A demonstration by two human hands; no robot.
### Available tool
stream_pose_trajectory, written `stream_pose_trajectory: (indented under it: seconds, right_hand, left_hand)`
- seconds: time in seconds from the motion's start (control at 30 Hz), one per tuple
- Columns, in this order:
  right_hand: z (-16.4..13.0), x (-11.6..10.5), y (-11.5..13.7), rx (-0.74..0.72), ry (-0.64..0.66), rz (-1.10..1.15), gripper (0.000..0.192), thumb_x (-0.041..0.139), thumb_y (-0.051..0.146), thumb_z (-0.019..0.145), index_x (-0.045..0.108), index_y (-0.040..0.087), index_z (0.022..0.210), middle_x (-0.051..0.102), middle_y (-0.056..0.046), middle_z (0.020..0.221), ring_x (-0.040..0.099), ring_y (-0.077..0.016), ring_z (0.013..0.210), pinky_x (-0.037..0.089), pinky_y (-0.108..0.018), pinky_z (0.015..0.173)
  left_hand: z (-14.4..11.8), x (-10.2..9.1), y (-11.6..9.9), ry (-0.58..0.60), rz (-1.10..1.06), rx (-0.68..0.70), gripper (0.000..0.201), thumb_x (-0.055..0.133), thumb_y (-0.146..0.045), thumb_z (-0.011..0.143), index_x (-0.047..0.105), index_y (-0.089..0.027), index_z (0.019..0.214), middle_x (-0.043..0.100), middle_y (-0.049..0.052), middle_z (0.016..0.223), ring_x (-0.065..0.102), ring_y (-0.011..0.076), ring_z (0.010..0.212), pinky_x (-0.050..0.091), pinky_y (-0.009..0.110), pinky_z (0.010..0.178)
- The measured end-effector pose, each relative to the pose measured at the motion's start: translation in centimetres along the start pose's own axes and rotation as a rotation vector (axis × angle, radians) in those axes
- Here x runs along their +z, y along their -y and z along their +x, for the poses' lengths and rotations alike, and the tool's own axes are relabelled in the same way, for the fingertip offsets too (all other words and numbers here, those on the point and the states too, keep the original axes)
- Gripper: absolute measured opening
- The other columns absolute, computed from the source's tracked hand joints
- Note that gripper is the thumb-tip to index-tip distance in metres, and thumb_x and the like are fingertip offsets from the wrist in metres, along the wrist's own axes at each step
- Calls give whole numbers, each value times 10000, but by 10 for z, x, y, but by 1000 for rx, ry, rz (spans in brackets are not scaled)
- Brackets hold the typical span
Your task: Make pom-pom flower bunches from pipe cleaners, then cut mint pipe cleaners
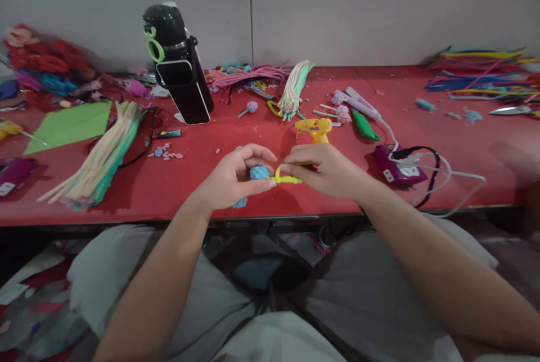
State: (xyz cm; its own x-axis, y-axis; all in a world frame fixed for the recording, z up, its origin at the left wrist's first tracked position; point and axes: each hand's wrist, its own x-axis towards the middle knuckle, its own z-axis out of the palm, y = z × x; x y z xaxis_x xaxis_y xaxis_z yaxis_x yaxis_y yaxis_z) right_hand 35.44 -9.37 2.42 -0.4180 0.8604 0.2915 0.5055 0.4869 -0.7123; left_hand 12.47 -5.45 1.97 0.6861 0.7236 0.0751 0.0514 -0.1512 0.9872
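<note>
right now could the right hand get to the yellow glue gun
Probably yes: the yellow glue gun stands on the red table just beyond the right hand, nothing between. But that hand's grip is on a yellow pipe cleaner.

Your red table (261, 137) carries a yellow glue gun (314, 127), a black bottle (169, 41) in its stand, a green paper sheet (71, 124), pale pipe-cleaner bundles (105, 151) and a purple power strip (396, 168) with white cords.

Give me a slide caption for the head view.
Left hand holds blue fuzzy ball; right hand pinches yellow pipe cleaner.
</note>
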Motion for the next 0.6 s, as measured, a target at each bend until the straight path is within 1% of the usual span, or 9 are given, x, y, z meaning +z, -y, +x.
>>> stream_pose_trajectory:
  seconds: [0.1, 0.17, 0.2, 0.27, 0.33, 0.43, 0.5, 0.6]
  right_hand:
    - [0, 8, -1, 42, 42, 6, 320, 545, 339, 985, 603, 173, 717, 540, 15, 639, 446, -114, 601, 322, -271, 584]
    - [-1, 15, 1, 69, 75, -15, 342, 509, 312, 999, 551, 178, 687, 490, 30, 609, 411, -106, 576, 302, -263, 568]
    - [-1, 18, 3, 72, 87, -38, 342, 495, 291, 1004, 540, 178, 684, 491, 29, 611, 409, -104, 574, 301, -261, 571]
    - [-3, 24, 6, 51, 111, -125, 312, 489, 234, 1001, 563, 172, 704, 547, 7, 647, 439, -112, 594, 308, -269, 595]
    - [-5, 26, 8, 24, 141, -245, 285, 508, 206, 989, 610, 163, 727, 613, -31, 687, 479, -130, 622, 307, -287, 614]
    - [-6, 23, 9, -15, 199, -344, 261, 549, 219, 977, 683, 159, 761, 688, -72, 754, 544, -156, 669, 317, -300, 632]
    - [-6, 17, 8, -34, 182, -299, 245, 571, 244, 975, 713, 164, 792, 704, -68, 787, 572, -156, 690, 342, -292, 645]
    - [-4, 6, 6, -17, 76, -121, 239, 599, 306, 969, 713, 173, 806, 681, -41, 773, 569, -141, 684, 375, -276, 652]
  left_hand:
    - [2, -3, 3, -139, -20, 49, 390, 811, -307, 765, 622, -187, 1085, 696, 46, 909, 647, 129, 720, 528, 237, 632]
    - [3, -6, 5, -234, 41, 74, 392, 804, -317, 770, 625, -184, 1092, 696, 48, 915, 640, 129, 723, 525, 241, 643]
    - [3, -6, 6, -269, 98, 79, 386, 799, -312, 771, 624, -183, 1090, 695, 47, 914, 642, 133, 735, 526, 246, 662]
    - [2, -6, 7, -300, 244, 77, 365, 778, -290, 777, 617, -184, 1087, 691, 44, 915, 653, 146, 774, 527, 260, 708]
    - [1, -4, 7, -276, 399, 67, 343, 736, -258, 795, 608, -196, 1107, 695, 42, 934, 664, 165, 831, 529, 283, 766]
    - [-2, 1, 5, -152, 541, 29, 323, 677, -227, 823, 601, -221, 1137, 705, 39, 964, 672, 187, 910, 528, 303, 803]
    - [-4, 4, 4, -39, 499, -7, 299, 678, -236, 827, 604, -222, 1117, 705, 46, 996, 676, 190, 936, 539, 298, 793]
    - [-5, 4, 1, 69, 289, -16, 306, 738, -257, 799, 613, -205, 1074, 702, 57, 1010, 688, 182, 930, 554, 280, 783]
